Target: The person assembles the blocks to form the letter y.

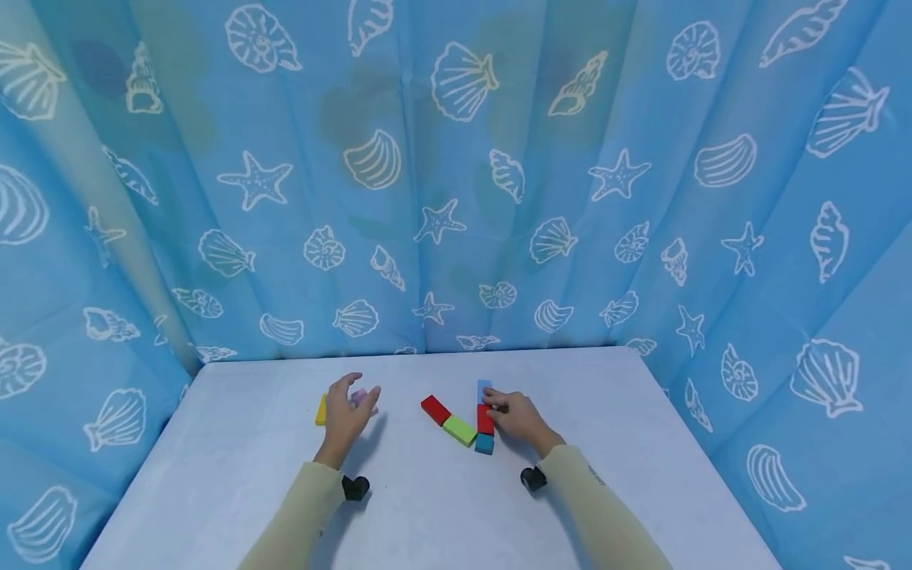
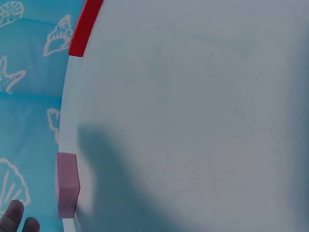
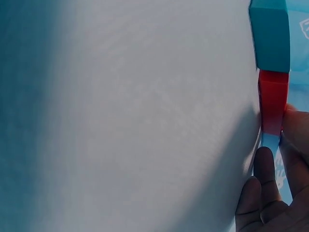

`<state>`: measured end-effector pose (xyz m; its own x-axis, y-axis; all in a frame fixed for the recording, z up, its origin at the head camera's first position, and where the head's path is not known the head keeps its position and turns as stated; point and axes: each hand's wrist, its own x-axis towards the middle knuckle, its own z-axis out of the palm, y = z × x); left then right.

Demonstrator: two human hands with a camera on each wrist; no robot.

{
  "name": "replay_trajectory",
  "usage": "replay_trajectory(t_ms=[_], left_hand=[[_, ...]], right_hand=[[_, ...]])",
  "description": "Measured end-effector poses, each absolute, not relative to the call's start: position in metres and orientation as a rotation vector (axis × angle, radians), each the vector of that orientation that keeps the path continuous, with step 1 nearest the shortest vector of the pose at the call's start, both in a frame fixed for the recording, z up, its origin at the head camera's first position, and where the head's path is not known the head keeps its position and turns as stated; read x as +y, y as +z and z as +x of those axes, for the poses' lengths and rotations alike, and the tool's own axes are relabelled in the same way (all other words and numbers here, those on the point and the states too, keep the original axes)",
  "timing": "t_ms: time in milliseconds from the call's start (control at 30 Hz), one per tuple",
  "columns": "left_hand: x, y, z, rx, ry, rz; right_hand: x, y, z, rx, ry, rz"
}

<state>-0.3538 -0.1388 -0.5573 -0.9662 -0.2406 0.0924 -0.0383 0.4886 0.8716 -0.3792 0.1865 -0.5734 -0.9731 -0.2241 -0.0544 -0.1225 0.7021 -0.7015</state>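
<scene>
At the left of the white table my left hand [image 1: 345, 416] hovers with its fingers apart and bent, holding nothing. A pink block [image 2: 67, 186] shows between its thumb and fingers, partly hidden in the head view. A yellow block [image 1: 321, 410] lies just left of this hand. My right hand [image 1: 523, 418] has thumb and index finger at the red block [image 3: 274, 101], the middle one of a straight row. That row has a light blue block [image 1: 484, 389] at its far end, partly covered by the fingers, and a teal block [image 1: 484, 444] at its near end.
A second red block [image 1: 435, 409] and a light green block [image 1: 459, 431] form a slanting row, its near end meeting the straight row by the teal block. A blue seashell-patterned curtain [image 1: 456, 261] rises behind the white table [image 1: 427, 507] and along its sides.
</scene>
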Motion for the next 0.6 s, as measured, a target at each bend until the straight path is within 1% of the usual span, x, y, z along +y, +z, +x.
replay_trajectory(t_ms=[100,200,333,600], left_hand=[[-0.134,-0.555,-0.36,-2.53,-1.488,0.25],[-0.136,-0.561,-0.355,-2.555,-1.485,0.282],[-0.138,-0.565,-0.357,-2.545,-1.516,0.299],[-0.138,-0.567,-0.363,-2.555,-1.637,0.411]], right_hand=[[0.191,-0.569,-0.383,2.77,-1.135,-0.288],[0.189,-0.573,-0.378,2.76,-1.126,-0.284],[0.188,-0.572,-0.378,2.764,-1.149,-0.286],[0.188,-0.568,-0.379,2.754,-1.147,-0.293]])
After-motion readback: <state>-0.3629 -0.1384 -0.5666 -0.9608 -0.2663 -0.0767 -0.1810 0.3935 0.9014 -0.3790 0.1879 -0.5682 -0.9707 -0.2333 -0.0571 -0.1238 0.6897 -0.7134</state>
